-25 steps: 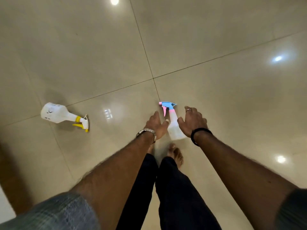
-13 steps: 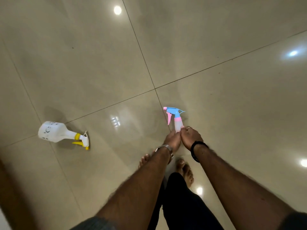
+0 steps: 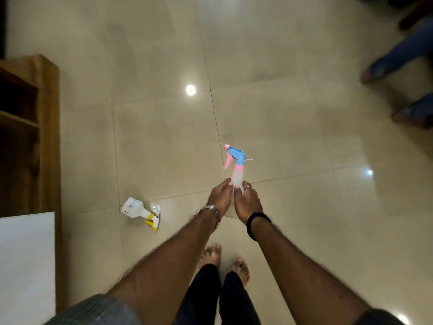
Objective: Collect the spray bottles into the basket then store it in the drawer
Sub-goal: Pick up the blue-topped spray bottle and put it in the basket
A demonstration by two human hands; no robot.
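Observation:
A translucent spray bottle with a blue and pink trigger head [image 3: 236,165] is held upright above the floor. My left hand [image 3: 219,198] and my right hand [image 3: 248,201] both wrap around its lower body, hiding the base. A second spray bottle, white with a yellow trigger [image 3: 138,210], lies on its side on the tiles to the left of my hands. No basket is in view.
A wooden shelf unit [image 3: 44,137] with dark open compartments stands at the left edge, with a white surface [image 3: 25,266] below it. Another person's legs in blue jeans [image 3: 403,55] are at the upper right. My bare feet [image 3: 225,261] stand on glossy beige tiles.
Both hands have lifted the blue and pink bottle off the floor. The view has risen and widened, bringing the shelf unit and another person's legs into sight. The white bottle has not moved.

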